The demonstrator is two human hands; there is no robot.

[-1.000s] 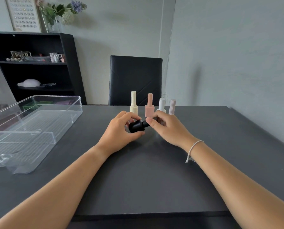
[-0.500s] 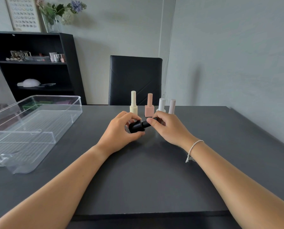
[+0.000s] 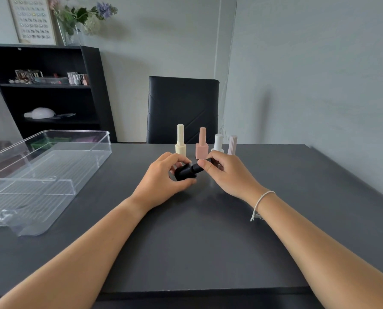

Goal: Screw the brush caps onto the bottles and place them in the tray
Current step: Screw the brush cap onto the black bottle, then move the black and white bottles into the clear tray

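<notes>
midair, black bottle (image 3: 184, 172) between both hands

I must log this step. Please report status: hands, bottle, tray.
Left hand holds black bottle body; right hand pinches its cap. Clear tray holds no bottles. Four capped bottles stand behind the hands. Nothing in the way.

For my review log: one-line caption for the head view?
Left hand holds black bottle, right hand grips its cap; four capped bottles behind, clear tray left.
</notes>
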